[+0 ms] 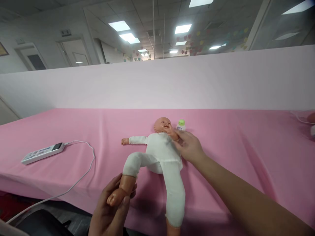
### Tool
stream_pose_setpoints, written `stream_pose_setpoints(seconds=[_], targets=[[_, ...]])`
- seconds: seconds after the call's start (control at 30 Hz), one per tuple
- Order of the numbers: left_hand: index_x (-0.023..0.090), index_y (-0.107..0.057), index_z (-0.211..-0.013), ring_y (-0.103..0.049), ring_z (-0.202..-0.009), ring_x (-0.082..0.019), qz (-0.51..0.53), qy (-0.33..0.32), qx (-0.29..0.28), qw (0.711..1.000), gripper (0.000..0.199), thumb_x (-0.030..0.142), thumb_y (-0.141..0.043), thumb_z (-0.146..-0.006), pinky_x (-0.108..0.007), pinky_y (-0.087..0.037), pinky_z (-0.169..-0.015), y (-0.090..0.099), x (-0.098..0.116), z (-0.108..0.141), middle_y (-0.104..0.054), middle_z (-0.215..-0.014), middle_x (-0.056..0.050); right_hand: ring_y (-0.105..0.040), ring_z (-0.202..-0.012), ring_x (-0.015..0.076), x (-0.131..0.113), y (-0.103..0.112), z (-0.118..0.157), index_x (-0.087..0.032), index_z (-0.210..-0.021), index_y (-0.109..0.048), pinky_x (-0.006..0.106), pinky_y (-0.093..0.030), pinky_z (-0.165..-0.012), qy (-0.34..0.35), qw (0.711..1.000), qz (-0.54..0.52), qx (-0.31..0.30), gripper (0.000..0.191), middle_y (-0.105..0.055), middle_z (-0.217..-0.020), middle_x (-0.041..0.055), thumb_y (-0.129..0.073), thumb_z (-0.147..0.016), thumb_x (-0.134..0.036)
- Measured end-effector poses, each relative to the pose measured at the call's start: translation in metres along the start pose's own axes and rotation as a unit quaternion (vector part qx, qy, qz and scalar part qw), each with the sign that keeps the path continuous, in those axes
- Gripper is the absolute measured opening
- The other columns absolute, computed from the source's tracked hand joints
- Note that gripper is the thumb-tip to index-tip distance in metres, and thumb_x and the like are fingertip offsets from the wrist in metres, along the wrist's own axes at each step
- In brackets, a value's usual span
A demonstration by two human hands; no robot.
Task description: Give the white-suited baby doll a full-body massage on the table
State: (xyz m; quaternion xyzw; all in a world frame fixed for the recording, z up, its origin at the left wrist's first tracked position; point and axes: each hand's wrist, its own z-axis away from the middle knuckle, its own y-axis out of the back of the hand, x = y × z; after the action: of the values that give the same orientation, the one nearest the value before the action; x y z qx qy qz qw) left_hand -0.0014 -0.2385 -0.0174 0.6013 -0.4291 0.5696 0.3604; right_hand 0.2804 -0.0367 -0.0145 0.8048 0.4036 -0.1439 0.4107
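Observation:
A baby doll [162, 147] with a white cloth body and bare plastic head, hands and feet lies on its back on the pink-covered table [214, 183]. My left hand [113, 203] wraps round its lower leg and foot at the near left, with that knee bent. The other leg stretches towards me, its foot cut off by the frame's bottom edge. My right hand [189, 144] is closed round the doll's arm, which is bent up with its hand by the mouth. The doll's other arm lies out to the left, untouched.
Behind my right hand stands a small bottle with a green cap [181, 123]. A white power strip [43, 153] lies at the left, its cable running over the near edge. A low white partition [157, 85] closes the far side. Part of a hand [311, 117] shows at the right edge.

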Motion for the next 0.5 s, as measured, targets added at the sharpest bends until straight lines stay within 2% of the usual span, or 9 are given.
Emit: stream_pose_setpoints(seconds=[0.1,0.2,0.3,0.4,0.5], targets=[[0.023,-0.058,-0.139,-0.073,-0.109,-0.032,-0.021,-0.063,-0.059,0.996,0.065,0.046,-0.082,-0.083,-0.045,-0.06,-0.097,-0.017,0.001,-0.025,-0.072,-0.127,-0.012,-0.062,-0.122,0.0316,-0.004,-0.011,0.002,-0.032,-0.134,-0.07,0.052,-0.048,-0.11,0.102,0.991,0.066,-0.05,0.047,-0.072,-0.13,0.0054,-0.06,-0.092,-0.015],[0.024,-0.056,-0.142,-0.072,-0.11,-0.029,-0.047,-0.098,-0.107,0.988,0.058,0.044,-0.074,-0.091,-0.043,-0.059,-0.096,-0.043,-0.002,-0.055,-0.069,-0.13,-0.011,-0.061,-0.122,0.0313,0.002,-0.013,0.002,-0.03,-0.134,-0.071,0.054,-0.049,-0.108,0.152,0.978,0.115,-0.082,0.05,-0.072,-0.128,0.0075,-0.056,-0.091,-0.008],[0.02,-0.056,-0.142,-0.074,-0.102,-0.026,-0.095,-0.098,-0.152,0.979,0.054,0.042,-0.067,-0.095,-0.041,-0.059,-0.09,-0.068,-0.003,-0.082,-0.073,-0.117,-0.01,-0.06,-0.125,0.0314,0.006,-0.011,0.001,-0.028,-0.134,-0.071,0.054,-0.049,-0.109,0.171,0.968,0.146,-0.108,0.051,-0.071,-0.131,0.0088,-0.055,-0.091,-0.006],[0.016,-0.055,-0.143,-0.074,-0.094,-0.025,-0.096,-0.08,-0.188,0.974,0.055,0.042,-0.065,-0.096,-0.041,-0.059,-0.088,-0.086,-0.001,-0.099,-0.075,-0.103,-0.008,-0.058,-0.131,0.0326,0.006,-0.01,0.002,-0.027,-0.135,-0.071,0.055,-0.049,-0.111,0.169,0.966,0.156,-0.121,0.053,-0.067,-0.138,0.0102,-0.054,-0.09,-0.005],[0.016,-0.055,-0.146,-0.075,-0.098,-0.026,-0.091,-0.066,-0.186,0.976,0.061,0.045,-0.068,-0.094,-0.042,-0.059,-0.093,-0.09,0.003,-0.103,-0.076,-0.109,-0.008,-0.057,-0.134,0.0317,0.003,-0.006,0.002,-0.027,-0.135,-0.07,0.054,-0.048,-0.113,0.142,0.975,0.111,-0.131,0.056,-0.065,-0.142,0.0089,-0.055,-0.086,-0.004]])
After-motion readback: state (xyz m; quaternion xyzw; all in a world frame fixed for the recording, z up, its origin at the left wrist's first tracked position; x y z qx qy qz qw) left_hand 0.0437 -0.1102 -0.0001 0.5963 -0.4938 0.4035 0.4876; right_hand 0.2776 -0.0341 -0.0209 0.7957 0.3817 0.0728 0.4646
